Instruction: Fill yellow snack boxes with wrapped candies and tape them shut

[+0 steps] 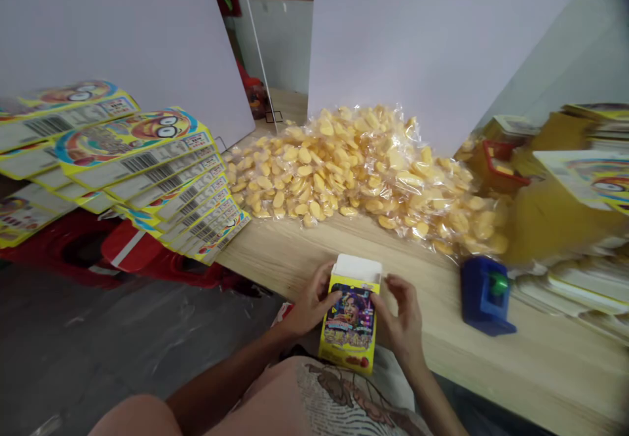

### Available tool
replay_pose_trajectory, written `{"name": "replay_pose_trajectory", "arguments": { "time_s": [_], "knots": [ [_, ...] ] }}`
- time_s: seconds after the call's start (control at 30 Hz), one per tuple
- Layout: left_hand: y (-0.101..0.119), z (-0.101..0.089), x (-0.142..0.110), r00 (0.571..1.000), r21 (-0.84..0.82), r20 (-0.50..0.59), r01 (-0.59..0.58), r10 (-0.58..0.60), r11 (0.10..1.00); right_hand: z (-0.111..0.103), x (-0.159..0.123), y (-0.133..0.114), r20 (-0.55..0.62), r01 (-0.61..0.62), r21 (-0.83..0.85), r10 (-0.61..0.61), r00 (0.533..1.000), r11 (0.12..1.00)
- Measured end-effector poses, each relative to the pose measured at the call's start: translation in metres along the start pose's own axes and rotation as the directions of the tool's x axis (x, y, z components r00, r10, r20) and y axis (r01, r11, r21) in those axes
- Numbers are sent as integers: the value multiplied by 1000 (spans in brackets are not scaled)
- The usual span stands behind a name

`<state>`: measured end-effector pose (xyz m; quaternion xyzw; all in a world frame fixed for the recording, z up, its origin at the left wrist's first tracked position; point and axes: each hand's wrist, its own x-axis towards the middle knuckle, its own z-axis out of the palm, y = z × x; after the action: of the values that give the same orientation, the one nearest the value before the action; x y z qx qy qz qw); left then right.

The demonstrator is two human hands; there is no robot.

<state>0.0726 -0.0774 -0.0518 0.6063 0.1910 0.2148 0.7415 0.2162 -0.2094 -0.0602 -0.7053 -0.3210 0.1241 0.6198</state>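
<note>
As you look down past your patterned shirt, the yellow printed carton stands tilted in front of you, its lower end over your lap and its far end overlapping the near edge of the wooden table. Its white flap stands open at the far end. Your left hand wraps the carton's left side, fingers spread on the front face. Your right hand cups the right side, fingers curled and thumb side against the card. Neither hand pinches the flap.

To your right, the blue block with a green knob sits on the table, well clear of your right hand, leaving open wood between them. Farther right, a stack of printed sheets crowds the table's right end. To your left, the table's near edge drops to a grey floor, with a red plastic object beside it.

Ahead, a clear bag of yellow chips spreads across the table, with open wood between it and the carton. Flat printed cartons fan out at far left. White panels rise along the far side.
</note>
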Motion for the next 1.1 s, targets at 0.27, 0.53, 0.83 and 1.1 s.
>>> {"name": "replay_pose_trajectory", "arguments": {
  "time_s": [0.27,0.53,0.83,1.1],
  "knots": [
    [-7,2,-3,997,468,70,-5,-32,884,-7,-31,13,132,-159,43,152,979,986],
    [4,6,11,999,393,37,-41,29,918,-10,-24,7,46,-164,142,159,986,976],
    [5,-7,24,990,372,130,1,-53,928,-25,-4,-4,258,-220,85,192,947,972],
    [24,-16,46,953,128,148,248,-266,960,-21,17,-27,249,-280,-8,274,929,960]
  ]
}}
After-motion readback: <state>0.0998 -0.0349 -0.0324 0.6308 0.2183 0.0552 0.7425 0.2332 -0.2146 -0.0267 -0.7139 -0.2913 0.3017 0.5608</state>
